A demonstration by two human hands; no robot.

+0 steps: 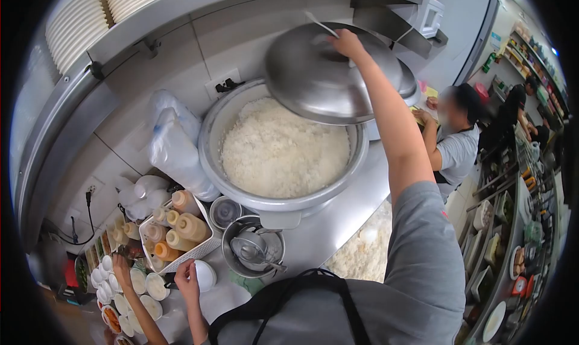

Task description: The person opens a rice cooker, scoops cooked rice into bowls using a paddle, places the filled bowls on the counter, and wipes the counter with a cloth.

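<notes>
My right hand [347, 44] reaches up and forward, closed at the top of a large domed metal lid [295, 73]. A thin white piece sticks out on both sides of the fist; whether it is the lid's handle I cannot tell. The lid tilts over the back right of a big grey rice cooker [208, 155]. Cooked white rice [283, 149] fills the pot and shows on its front and left. Whether the lid touches the rim is unclear. My left hand is out of the picture.
Left of the cooker stand a plastic bag [175, 143], a basket of squeeze bottles [190, 227] and a metal pot with utensils [250, 248]. A co-worker's two hands [187, 275] are among bowls at lower left. Another person [455, 140] works at right. More rice [365, 245] lies below.
</notes>
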